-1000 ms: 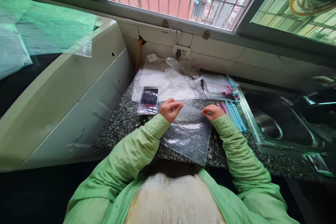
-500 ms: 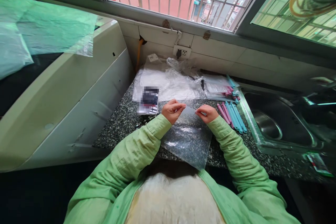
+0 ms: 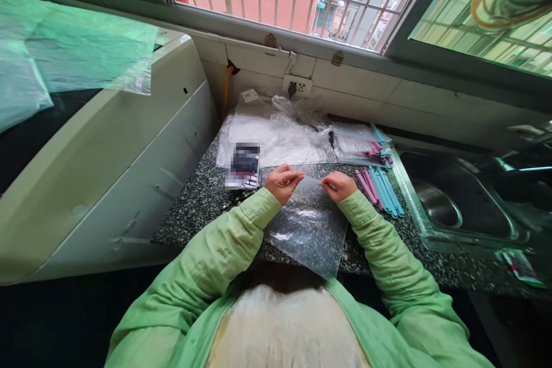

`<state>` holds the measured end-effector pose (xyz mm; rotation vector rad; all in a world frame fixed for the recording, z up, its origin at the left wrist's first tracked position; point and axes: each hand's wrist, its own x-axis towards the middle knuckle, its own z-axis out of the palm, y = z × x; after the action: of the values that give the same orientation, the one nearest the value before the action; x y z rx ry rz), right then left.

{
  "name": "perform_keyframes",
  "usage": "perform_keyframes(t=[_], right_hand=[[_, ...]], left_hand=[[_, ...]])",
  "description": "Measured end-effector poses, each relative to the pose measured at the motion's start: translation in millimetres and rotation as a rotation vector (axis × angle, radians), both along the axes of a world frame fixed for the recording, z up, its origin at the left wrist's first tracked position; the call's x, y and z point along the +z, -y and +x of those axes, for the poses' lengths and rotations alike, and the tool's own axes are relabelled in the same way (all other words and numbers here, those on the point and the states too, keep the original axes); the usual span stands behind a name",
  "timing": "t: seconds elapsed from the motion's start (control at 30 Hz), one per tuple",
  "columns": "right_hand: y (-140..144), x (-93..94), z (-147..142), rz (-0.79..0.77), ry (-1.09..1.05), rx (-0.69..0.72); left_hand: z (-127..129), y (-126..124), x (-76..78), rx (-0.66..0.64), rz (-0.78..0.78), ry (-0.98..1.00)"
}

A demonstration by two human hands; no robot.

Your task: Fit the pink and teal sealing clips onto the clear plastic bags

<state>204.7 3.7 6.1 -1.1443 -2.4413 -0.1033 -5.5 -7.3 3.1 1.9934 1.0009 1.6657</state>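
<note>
A clear plastic bag (image 3: 308,224) hangs between my hands and spreads over the counter's front edge. My left hand (image 3: 283,183) pinches its upper left corner between thumb and fingers. At the upper right corner, my right hand (image 3: 338,186) is closed in a similar pinch. The bag's top edge runs between the two sets of fingertips. Pink strips (image 3: 368,187) and blue strips (image 3: 388,192), which look like bag sealing clips, lie side by side just right of my right hand.
A stack of clear plastic bags (image 3: 276,135) lies at the back of the speckled counter (image 3: 185,207). Beside it are bags with more clips (image 3: 353,141). A phone-like item (image 3: 244,165), partly blurred out, is left of my hands. The sink (image 3: 466,195) is at right.
Both hands keep their pinch on the bag in almost the same place. The whole view has shifted very slightly.
</note>
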Motion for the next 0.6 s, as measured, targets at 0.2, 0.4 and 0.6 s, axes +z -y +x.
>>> perform_keyframes(t=[0.2, 0.4, 0.6], right_hand=[[1, -0.5, 0, 0.015, -0.005, 0.003], [-1, 0.5, 9, 0.018, -0.084, -0.02], [-2, 4.1, 17, 0.023, -0.147, -0.064]], left_hand=[[-3, -6, -4.6, 0.007, -0.083, -0.042], [-5, -10, -7.6, 0.051, -0.162, -0.126], [-6, -9, -6.4, 0.022, -0.146, -0.159]])
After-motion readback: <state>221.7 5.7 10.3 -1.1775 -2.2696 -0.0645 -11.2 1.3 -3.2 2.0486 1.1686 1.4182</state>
